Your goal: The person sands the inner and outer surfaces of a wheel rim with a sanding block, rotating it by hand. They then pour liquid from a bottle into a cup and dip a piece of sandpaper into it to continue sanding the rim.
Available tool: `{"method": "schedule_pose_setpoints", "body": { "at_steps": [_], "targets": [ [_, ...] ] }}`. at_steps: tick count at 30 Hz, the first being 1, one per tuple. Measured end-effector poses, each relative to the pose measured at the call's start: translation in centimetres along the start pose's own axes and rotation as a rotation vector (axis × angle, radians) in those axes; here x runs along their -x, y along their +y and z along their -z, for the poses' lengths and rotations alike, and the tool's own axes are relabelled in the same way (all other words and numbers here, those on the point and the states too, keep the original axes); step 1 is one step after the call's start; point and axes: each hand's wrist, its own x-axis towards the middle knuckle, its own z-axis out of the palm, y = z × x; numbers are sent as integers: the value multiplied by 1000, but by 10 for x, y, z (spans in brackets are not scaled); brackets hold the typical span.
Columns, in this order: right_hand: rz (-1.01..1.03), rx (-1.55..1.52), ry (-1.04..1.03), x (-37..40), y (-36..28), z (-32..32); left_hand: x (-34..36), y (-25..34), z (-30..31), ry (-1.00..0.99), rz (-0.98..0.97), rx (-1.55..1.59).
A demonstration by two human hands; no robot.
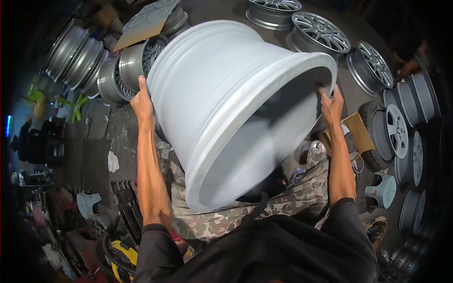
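A large pale grey painted metal wheel rim [226, 104] is held up, tilted, open end toward the camera, above camouflage-trousered knees [283, 200]. The left hand [142, 101] presses flat on its outer barrel; the right hand [331, 104] grips its open lip. Silver spoked alloy wheels [321, 33] lie on the concrete floor [113, 137] beyond.

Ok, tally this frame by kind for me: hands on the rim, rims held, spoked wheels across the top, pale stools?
Hands, left hand and right hand: 2
white rim, held: 1
silver spoked wheels, lying across the top: 3
pale blue stools: 2
Total: 8
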Motion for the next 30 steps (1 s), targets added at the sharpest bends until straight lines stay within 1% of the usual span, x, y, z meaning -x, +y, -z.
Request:
{"method": "schedule_pose_setpoints", "body": {
  "at_steps": [1,2,3,5,6,8,9,10,12,13,14,16,17,18,20,21,23,24,25,26,28,30],
  "targets": [
    [94,-11,22,2,-8,5,-1,-6,2,-1,9,-13],
    [187,-21,43,4,-15,9,-5,-15,5,-13,37,45],
    [175,-23,33,4,-29,11,-10,-24,9,-25,62,104],
    [334,105,64,10,-56,13,-20,-43,15,-8,61,69],
    [323,114,66,11,-62,11,-22,-45,11,14,50,57],
    [303,162,77,8,-68,6,-24,-48,9,-24,43,30],
    [224,145,56,6,-68,6,-24,-49,12,-42,25,6],
    [232,146,44,3,-62,4,-28,-56,15,-31,34,9],
    [151,173,35,3,-53,8,-32,-62,16,-25,-39,-153],
    [160,227,37,5,-52,12,-29,-61,22,-37,-41,-215],
    [169,229,33,7,-53,15,-26,-58,29,-30,-36,-209],
    [421,254,196,18,-73,27,-17,-48,42,-8,-242,-405],
    [383,218,228,27,-87,32,-19,-49,50,-23,-302,-348],
    [398,215,219,33,-91,37,-9,-35,55,-7,-467,-338],
    [486,180,414,47,-95,41,21,6,63,-71,-502,-203],
    [480,194,350,61,-109,39,44,31,66,-114,-509,-156],
    [556,145,54,90,-107,16,94,74,66,-254,-546,-72],
    [509,52,-152,109,-114,-6,114,89,63,-336,-581,-27],
    [431,-7,-384,127,-111,-28,131,101,60,-403,-678,-53],
    [439,-114,-497,148,-104,-55,146,109,57,-472,-778,-78],
    [460,24,-672,188,-75,-117,169,120,43,-524,-878,-207],
    [597,108,-822,209,-56,-167,187,117,26,-446,-968,-388]
  ]
}}
